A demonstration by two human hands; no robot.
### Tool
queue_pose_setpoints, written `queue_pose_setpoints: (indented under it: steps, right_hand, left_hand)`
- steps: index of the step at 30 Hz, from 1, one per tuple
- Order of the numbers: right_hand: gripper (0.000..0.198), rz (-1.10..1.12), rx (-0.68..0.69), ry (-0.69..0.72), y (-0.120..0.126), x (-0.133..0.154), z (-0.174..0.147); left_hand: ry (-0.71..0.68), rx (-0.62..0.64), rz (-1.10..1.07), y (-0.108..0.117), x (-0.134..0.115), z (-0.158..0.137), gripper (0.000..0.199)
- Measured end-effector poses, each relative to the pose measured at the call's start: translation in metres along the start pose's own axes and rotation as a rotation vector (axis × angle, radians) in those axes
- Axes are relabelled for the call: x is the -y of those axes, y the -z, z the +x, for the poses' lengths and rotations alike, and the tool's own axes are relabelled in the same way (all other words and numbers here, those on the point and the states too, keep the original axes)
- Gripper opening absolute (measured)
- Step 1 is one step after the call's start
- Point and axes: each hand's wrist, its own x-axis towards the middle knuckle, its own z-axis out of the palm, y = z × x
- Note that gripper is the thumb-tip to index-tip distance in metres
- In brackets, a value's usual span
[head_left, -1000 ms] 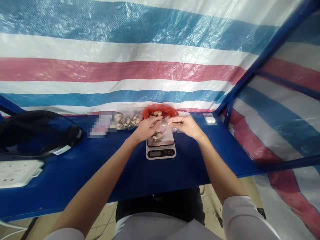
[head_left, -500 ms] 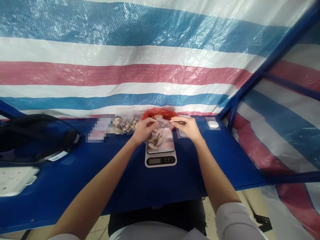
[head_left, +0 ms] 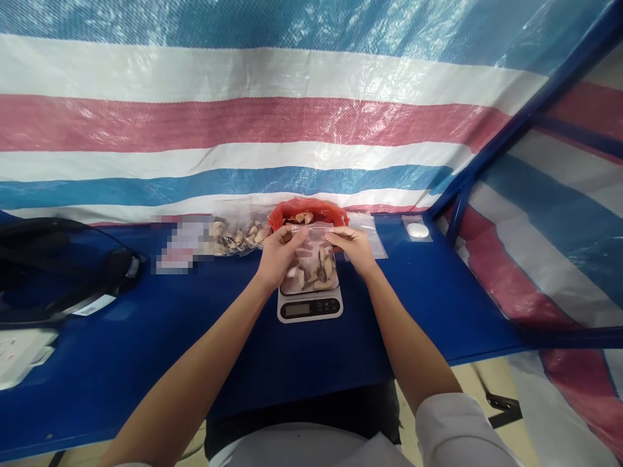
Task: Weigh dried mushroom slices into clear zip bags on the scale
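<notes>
Over a white kitchen scale (head_left: 310,310), a clear zip bag (head_left: 311,256) hangs or rests with several pale brown dried slices in its lower part; whether it touches the weighing plate I cannot tell. My left hand (head_left: 278,254) pinches the bag's top left edge between thumb and fingers. At the top right edge, my right hand (head_left: 354,246) pinches the same bag. Just behind it stands a red plastic bag (head_left: 292,209) holding more dried slices. The scale's display looks dark.
Filled clear bags (head_left: 233,237) of slices lie to the left, beside a blurred-out patch (head_left: 180,246). Flat clear bags (head_left: 372,235) and a white rounded item (head_left: 417,231) lie right. A black headset-like object (head_left: 63,272) and a white power strip (head_left: 24,355) occupy the left end.
My hands have drawn the bag's top straight and flat, and the slices now spread wider across its bottom. The right hand has turned inward. The view has shifted slightly.
</notes>
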Motion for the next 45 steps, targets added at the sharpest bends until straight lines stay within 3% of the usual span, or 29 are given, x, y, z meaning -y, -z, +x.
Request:
queue_pose_setpoints:
  steps: [18, 28, 36, 41, 45]
  right_hand:
    - [0.033, 0.022, -0.153, 0.053, -0.004, -0.01, -0.006]
    - [0.031, 0.003, -0.075, 0.117, -0.003, -0.015, -0.009]
    - [0.028, 0.002, -0.061, 0.127, -0.005, -0.012, -0.011]
    - [0.031, 0.039, -0.084, 0.132, -0.006, -0.013, -0.009]
    - [0.03, 0.032, -0.118, 0.136, -0.005, -0.013, -0.009]
  left_hand:
    - [-0.081, -0.046, -0.025, 0.036, 0.022, 0.011, 0.031]
    - [-0.153, -0.139, -0.086, 0.032, 0.025, 0.009, 0.032]
    - [-0.225, -0.12, -0.038, 0.033, 0.033, 0.009, 0.031]
    - [-0.161, -0.17, -0.082, 0.033, 0.034, 0.009, 0.032]
    - [-0.061, -0.134, -0.101, 0.03, 0.03, 0.007, 0.035]
